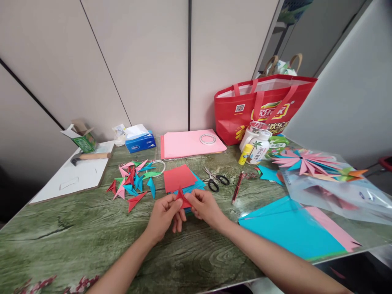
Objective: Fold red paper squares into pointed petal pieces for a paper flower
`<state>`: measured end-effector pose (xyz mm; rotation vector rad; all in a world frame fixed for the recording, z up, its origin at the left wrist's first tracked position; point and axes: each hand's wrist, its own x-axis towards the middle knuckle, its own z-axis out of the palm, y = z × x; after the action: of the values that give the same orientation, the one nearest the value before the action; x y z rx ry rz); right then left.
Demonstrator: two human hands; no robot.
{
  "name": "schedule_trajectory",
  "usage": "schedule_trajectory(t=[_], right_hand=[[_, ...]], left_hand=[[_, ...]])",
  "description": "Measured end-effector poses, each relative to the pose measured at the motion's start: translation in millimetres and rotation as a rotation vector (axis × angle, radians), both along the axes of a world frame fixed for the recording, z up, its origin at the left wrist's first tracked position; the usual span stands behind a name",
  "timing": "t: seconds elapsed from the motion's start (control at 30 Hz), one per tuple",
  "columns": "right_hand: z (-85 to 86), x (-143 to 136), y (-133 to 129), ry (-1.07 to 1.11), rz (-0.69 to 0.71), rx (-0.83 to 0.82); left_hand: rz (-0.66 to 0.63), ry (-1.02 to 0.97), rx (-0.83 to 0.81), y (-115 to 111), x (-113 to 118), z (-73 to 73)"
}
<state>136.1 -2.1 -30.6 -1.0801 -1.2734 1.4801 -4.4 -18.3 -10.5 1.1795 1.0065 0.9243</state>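
A small piece of red paper (181, 199), folded to a point at the top, is pinched between both hands above the table. My left hand (164, 216) grips its left side with thumb and fingers. From the right, my right hand (202, 205) closes on the other edge. Just behind them lies a flat red paper square (180, 179) on top of blue paper sheets (196, 186). To the left is a pile of folded paper pieces (130, 180) in red, pink, blue and green. Black-handled scissors (215, 179) rest to the right of the squares.
Pink sheets (190, 143) with a tape roll lie at the back, beside a blue tissue box (140, 143). A hammer (90, 157) is on a white board. On the right are a pencil (237, 188), glue stick (245, 154), red bag (232, 118) and blue paper (290, 228).
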Motion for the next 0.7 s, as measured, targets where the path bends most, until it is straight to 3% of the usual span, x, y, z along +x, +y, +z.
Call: schedule_trajectory(t=[0.23,0.43,0.7], right_hand=[[6.0,3,2,0.026,-0.011,0.15],[6.9,3,3,0.04,-0.021,0.091],[13.2,5,5,0.173,-0.014,-0.01]], left_hand=[[0.072,0.017,0.008,4,-2,-1.0],[0.042,0.062,0.02,1,4,-1.1],[0.037,-0.215,-0.283,7,-2,2.1]])
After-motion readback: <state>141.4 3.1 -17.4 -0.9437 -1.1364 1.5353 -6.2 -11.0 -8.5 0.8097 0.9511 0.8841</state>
